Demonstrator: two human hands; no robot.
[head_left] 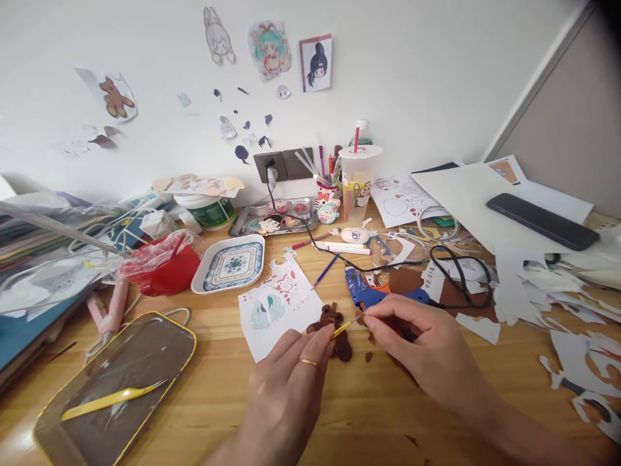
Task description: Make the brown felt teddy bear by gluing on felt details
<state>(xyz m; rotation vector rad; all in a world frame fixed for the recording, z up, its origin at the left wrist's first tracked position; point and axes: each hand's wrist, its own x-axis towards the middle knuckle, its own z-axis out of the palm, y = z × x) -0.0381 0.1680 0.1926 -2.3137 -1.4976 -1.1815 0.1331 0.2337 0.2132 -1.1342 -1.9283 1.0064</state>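
Work on the brown bear [332, 315] looks well along but not finished: its head, body and a rounded foot already make one figure, partly hidden by the fingers. A loose brown piece [369, 356] lies on the desk [369, 421] beside it, not joined on, so some small parts are probably left over. The bear lies flat between the two hands, at the corner of a printed sheet [257, 340].

The left hand [291, 369] grasps a slim yellow tool [341, 327] between thumb and fingers, its tip pointing at the other hand. The right hand [422, 343] has thumb and forefinger drawn together at that tip, just in front of a blue glue gun [358, 289]; whether they grip a small brown bit cannot be told.

Among the containers, a red bowl [160, 275] holds crumpled clear plastic, and a metal tray [237, 224] carries paper figures. A decorated holder [326, 189] keeps pens and pale sticks upright. Next to it stands a lidded drink cup [356, 184] with a red straw; how much is inside is unclear. Paper cut-outs lie on top of a green tub [208, 212], hiding its contents.
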